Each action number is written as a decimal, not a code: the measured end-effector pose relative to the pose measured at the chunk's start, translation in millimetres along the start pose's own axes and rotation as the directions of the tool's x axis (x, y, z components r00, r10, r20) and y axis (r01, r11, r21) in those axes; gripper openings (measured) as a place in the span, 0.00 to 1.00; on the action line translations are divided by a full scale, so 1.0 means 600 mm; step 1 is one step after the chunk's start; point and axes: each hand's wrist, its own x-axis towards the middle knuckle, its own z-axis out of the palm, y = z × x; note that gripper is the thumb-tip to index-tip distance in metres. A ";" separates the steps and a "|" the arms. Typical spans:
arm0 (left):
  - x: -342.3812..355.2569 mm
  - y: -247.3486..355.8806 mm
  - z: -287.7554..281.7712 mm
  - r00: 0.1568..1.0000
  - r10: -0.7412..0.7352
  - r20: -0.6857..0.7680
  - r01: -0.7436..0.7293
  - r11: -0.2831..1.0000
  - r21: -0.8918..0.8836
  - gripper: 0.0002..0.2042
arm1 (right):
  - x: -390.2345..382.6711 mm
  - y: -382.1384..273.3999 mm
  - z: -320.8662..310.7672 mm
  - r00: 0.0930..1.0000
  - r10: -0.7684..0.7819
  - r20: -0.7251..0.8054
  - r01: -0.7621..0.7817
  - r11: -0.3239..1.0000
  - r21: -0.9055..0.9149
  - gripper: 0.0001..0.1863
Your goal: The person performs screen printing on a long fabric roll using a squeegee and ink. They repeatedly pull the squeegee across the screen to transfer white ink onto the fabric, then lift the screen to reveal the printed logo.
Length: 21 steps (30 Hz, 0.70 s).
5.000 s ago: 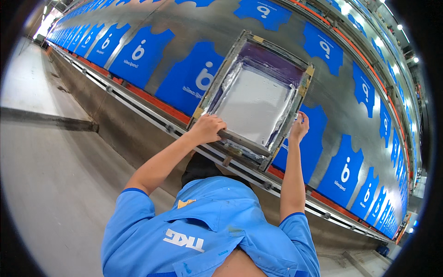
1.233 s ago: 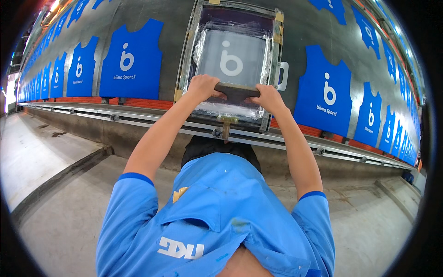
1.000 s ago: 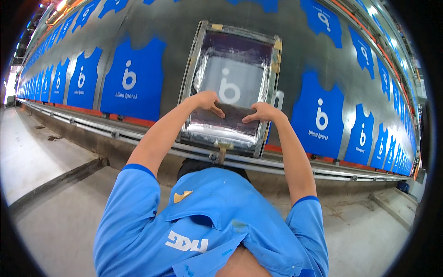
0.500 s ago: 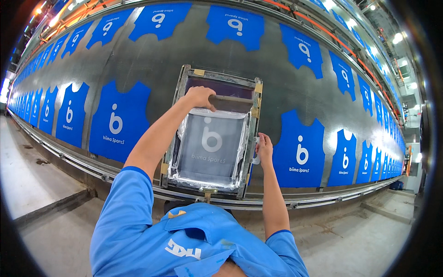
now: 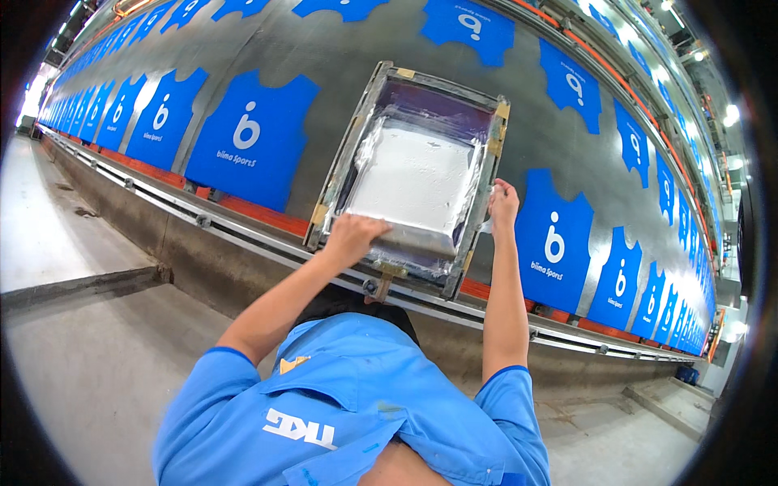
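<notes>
A screen printing frame (image 5: 344, 157) with taped corners lies on the long grey table. Thick white ink (image 5: 417, 174) coats most of its mesh, so the printed design beneath is hidden. My left hand (image 5: 353, 240) is closed round the left end of a squeegee (image 5: 423, 241), which lies across the near end of the mesh. At the frame's right side, my right hand (image 5: 503, 204) is closed with its fingertips at the outer edge; the exact part it pinches is small and partly covered.
Blue vest-shaped fabric panels with white prints lie in rows along the table, one left (image 5: 251, 134) and one right (image 5: 554, 239) of the frame. A metal rail (image 5: 174, 209) runs along the near edge. Below it is a concrete floor (image 5: 121, 356) with a raised step.
My left hand has drawn the squeegee from the far end of the mesh to the near end. White ink now covers the design. The view has shifted and tilted.
</notes>
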 end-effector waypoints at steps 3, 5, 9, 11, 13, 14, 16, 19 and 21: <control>-0.047 0.043 0.035 0.994 0.093 -0.053 -0.090 0.994 0.059 0.29 | 0.059 0.047 -0.051 0.902 -0.358 -0.243 0.277 0.909 -0.311 0.10; -0.051 0.049 0.039 0.994 0.066 -0.084 -0.062 0.997 0.048 0.27 | 0.052 -0.002 -0.022 0.932 -0.262 -0.250 0.166 0.922 -0.350 0.11; -0.022 0.064 0.037 0.987 0.051 -0.150 -0.037 0.995 0.095 0.20 | 0.033 -0.021 -0.052 0.930 -0.244 -0.276 0.123 0.912 -0.391 0.11; -0.018 0.056 0.011 0.989 -0.020 -0.146 0.030 0.997 0.064 0.14 | 0.024 -0.012 -0.055 0.921 -0.280 -0.270 0.156 0.901 -0.404 0.11; -0.042 0.034 -0.039 0.998 -0.063 -0.024 0.065 0.993 0.096 0.15 | -0.022 -0.006 -0.015 0.934 -0.267 -0.239 0.169 0.916 -0.363 0.11; -0.056 0.023 -0.057 0.996 -0.083 0.037 0.078 0.991 0.111 0.15 | -0.046 -0.008 0.001 0.939 -0.260 -0.226 0.174 0.923 -0.343 0.12; -0.082 0.008 -0.085 0.997 -0.044 0.059 0.037 0.994 0.105 0.20 | -0.083 -0.010 0.021 0.959 -0.226 -0.172 0.167 0.939 -0.302 0.12; -0.114 -0.008 -0.114 0.999 -0.018 0.042 0.013 0.994 0.112 0.25 | -0.145 -0.010 0.039 0.969 -0.175 -0.177 0.121 0.952 -0.281 0.11; -0.128 -0.009 -0.114 0.997 0.028 0.074 -0.039 0.988 0.148 0.23 | -0.167 -0.010 0.032 0.963 -0.212 -0.167 0.154 0.940 -0.305 0.11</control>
